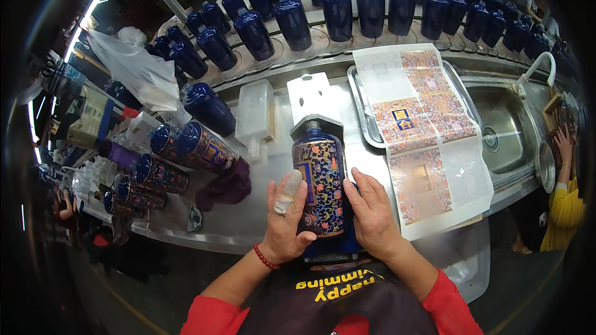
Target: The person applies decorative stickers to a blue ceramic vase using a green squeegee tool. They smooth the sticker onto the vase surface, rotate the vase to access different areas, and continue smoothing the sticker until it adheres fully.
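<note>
A dark blue bottle (320, 189) wrapped in a colourful floral sheet lies in front of me, neck away, against a grey block on a white stand (308, 96). My left hand (287, 217) lies along the bottle's left side, its fingers stretched out. One fingertip has a pale cover, and a red bead bracelet circles the wrist. On the right side, my right hand (372, 214) has its fingers extended close against the bottle; exact contact is hard to tell. To the right, a printed floral decal sheet (428, 142) lies partly over a metal tray (361, 111).
Plain blue bottles (338, 12) line the curved conveyor at the back. Several decorated bottles (205, 146) lie at left beside a purple cloth (226, 187). A clear plastic box (253, 108) stands near the stand. A sink (503, 130) and a person's yellow sleeve (562, 211) are at right.
</note>
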`<state>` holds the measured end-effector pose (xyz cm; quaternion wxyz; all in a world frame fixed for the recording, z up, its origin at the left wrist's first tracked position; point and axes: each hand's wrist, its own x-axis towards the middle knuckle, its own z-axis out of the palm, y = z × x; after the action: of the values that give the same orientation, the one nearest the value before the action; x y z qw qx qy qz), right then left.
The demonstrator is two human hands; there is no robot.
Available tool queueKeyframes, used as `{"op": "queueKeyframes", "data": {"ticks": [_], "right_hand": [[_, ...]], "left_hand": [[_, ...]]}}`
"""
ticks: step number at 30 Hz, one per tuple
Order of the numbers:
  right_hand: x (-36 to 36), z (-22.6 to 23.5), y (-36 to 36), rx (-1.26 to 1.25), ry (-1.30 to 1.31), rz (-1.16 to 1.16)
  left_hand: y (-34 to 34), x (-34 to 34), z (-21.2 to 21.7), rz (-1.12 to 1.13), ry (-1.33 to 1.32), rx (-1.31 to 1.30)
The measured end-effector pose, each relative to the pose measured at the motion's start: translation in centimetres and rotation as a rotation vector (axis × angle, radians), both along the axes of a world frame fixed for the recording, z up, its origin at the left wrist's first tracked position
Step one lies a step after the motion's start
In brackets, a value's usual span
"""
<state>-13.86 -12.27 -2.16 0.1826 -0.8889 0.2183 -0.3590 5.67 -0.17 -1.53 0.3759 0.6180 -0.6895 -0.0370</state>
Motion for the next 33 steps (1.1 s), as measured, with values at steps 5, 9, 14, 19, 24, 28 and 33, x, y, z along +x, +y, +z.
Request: {"op": "queueKeyframes", "data": {"ticks": [5, 9, 14, 19, 24, 28, 33], "right_hand": [[0.5, 0.3, -0.4, 0.014, 0.018, 0.008], [0.5, 0.0, -0.6, 0.045, 0.011, 0.010], [0.1, -0.6, -1.1, 0.087, 0.026, 0.033], [0.1, -0.1, -1.0, 0.098, 0.007, 0.077], [-0.1, -0.9, -0.9, 0.103, 0.023, 0.087], [-0.7, -0.9, -1.2, 0.137, -0.042, 0.087], [0.5, 4.5, -2.5, 0.568, -0.171, -0.108]], "left_hand": [[-1.1, 0.6, -0.7, -0.028, 0.033, 0.017], [-1.3, 0.0, -0.8, -0.028, 0.107, -0.004], [-1.5, 0.6, 1.3, -0.010, -0.139, 0.016], [-1.9, 1.1, 2.9, -0.037, -0.312, 0.010], [-1.8, 0.6, 3.3, -0.138, -0.419, -0.001], [-1.3, -0.8, 3.0, -0.196, -0.495, -0.044], [-0.1, -2.5, 1.9, -0.251, -0.463, -0.146]]}}
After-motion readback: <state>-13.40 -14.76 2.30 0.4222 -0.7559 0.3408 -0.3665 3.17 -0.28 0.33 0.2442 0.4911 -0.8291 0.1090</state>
